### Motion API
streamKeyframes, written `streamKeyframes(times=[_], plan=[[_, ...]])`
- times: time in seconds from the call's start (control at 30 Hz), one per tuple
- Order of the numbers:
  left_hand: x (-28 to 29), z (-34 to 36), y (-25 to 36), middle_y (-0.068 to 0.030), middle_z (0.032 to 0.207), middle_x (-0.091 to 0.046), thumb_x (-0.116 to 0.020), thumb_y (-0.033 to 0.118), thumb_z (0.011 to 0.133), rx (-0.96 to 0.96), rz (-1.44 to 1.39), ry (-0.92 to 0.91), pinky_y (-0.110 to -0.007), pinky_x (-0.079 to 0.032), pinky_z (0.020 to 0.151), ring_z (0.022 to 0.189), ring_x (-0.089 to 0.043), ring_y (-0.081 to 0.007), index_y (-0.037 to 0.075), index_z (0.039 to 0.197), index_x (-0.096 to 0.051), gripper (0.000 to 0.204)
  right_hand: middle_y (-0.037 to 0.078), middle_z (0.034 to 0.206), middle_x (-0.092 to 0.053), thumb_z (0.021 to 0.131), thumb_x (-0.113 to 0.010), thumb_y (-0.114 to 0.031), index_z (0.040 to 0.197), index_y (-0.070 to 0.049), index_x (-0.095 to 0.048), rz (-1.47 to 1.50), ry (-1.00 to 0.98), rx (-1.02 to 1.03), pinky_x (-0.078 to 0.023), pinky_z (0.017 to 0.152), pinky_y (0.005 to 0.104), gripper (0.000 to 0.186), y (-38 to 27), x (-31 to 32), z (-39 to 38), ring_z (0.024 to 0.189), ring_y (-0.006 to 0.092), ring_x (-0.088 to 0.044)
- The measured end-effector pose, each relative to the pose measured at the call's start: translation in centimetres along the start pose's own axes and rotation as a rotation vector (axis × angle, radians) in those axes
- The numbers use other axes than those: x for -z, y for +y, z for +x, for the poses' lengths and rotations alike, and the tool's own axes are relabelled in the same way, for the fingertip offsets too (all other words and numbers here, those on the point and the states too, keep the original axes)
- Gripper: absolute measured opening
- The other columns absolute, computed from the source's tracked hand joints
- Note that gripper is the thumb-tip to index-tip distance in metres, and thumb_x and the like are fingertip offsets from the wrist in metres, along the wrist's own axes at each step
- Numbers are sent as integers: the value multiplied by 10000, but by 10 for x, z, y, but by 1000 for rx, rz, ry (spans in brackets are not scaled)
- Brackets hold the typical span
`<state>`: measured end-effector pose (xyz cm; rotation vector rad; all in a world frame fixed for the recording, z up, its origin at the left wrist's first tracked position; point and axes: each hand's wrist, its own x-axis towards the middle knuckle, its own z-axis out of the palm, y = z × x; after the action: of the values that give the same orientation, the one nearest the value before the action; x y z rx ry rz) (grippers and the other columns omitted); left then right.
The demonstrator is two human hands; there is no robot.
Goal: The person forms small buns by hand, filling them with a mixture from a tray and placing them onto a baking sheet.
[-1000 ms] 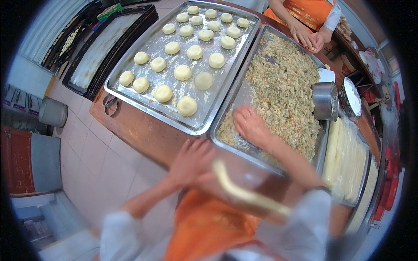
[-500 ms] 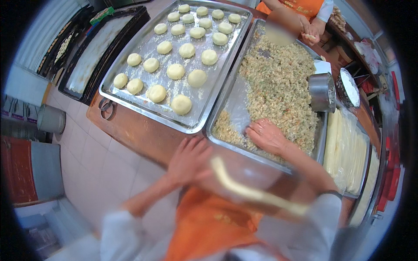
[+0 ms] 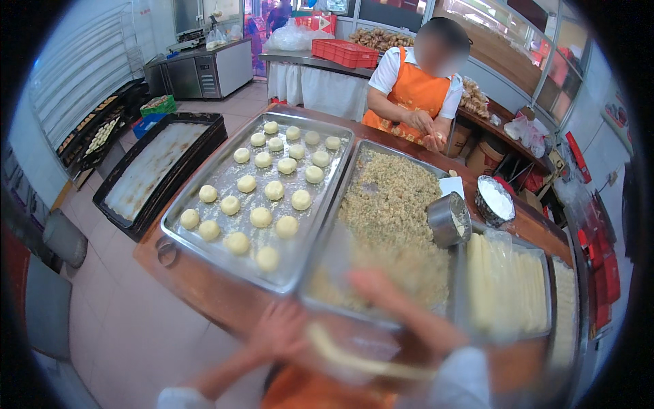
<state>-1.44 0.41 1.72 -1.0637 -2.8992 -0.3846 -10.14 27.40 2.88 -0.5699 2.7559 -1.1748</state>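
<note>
My left hand point(image 3: 281, 330) lies on the near edge of the wooden table point(image 3: 197, 290), fingers stretched out and holding nothing. Just right of it runs a long pale dough rope point(image 3: 371, 367). My right hand point(image 3: 371, 283) is smeared by motion at the near part of a metal tray point(image 3: 320, 242) of crumbly, chopped filling point(image 3: 388, 198); whether its fingers are closed on any filling cannot be made out. On the left, a large metal tray point(image 3: 204, 253) bears several round, flattened dough pieces point(image 3: 260, 217). A metal pot point(image 3: 447, 221) sits tilted at the filling's right side.
Plastic-covered dough strips point(image 3: 501, 279) lie on a tray to the right, beyond them a bowl of white powder point(image 3: 495, 199). A metal ring point(image 3: 166, 251) sits at the table's left edge. Dark baking trays point(image 3: 160, 167) are stacked left. Across the table stands a co-worker point(image 3: 412, 102), hands together.
The view has tipped upward, bringing the co-worker and back counter into sight. My right hand has blurred with movement over the filling; my left hand stays at the table edge.
</note>
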Motion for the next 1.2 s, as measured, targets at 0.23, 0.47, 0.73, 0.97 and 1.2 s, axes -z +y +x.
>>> streamKeyframes(times=[0.23, 0.47, 0.73, 0.97, 1.2], plan=[[27, -3, -9, -186, 1221, -441, -489, 280, 809, 89, -593, 51, -429, -288, 975, 1181, -364, -328, 25, 1170, -475, 443, 135, 929, -538, 786, -572, -169, 1063, -42, -507, -17, 113, 151, -418, 768, 364, 311, 4, -1, -33, 894, 324, -500], [38, -19, -21, -143, 950, -540, -563, 166, 734, -62, -95, -180, -419, -416, 761, 888, -503, -303, 31, 1034, -549, 330, 168, 925, -526, 758, -571, -148, 975, -33, -502, -425, 14, 115, -426, 741, 424, 255, -13, 19, -46, 863, 347, -516], [108, 26, 8, -179, 1145, -494, -562, 249, 790, -3, -1709, -208, -416, -404, 855, 1049, -489, -277, 102, 1029, -539, 282, 162, 779, -503, 770, -529, -165, 862, -36, -500, -564, 36, 97, -448, 619, 431, 161, 8, -1, -37, 752, 328, -549], [36, 78, 33, -168, 1080, -528, -532, 274, 805, 377, -2253, 95, -376, -441, 831, 953, -534, -265, 45, 1178, -434, 449, 150, 773, -535, 799, -482, -189, 753, -37, -517, -313, -60, -29, -444, 600, 393, 163, 4, 14, -20, 732, 305, -550], [48, 97, 51, -180, 1167, -486, -494, 294, 836, 513, -2513, -31, -359, -469, 831, 1007, -530, -265, 6, 1186, -418, 460, 4, 687, -511, 898, -444, -287, 791, -85, -555, 310, 434, -232, -392, 509, 246, 255, 25, 37, -25, 606, 92, -467]])
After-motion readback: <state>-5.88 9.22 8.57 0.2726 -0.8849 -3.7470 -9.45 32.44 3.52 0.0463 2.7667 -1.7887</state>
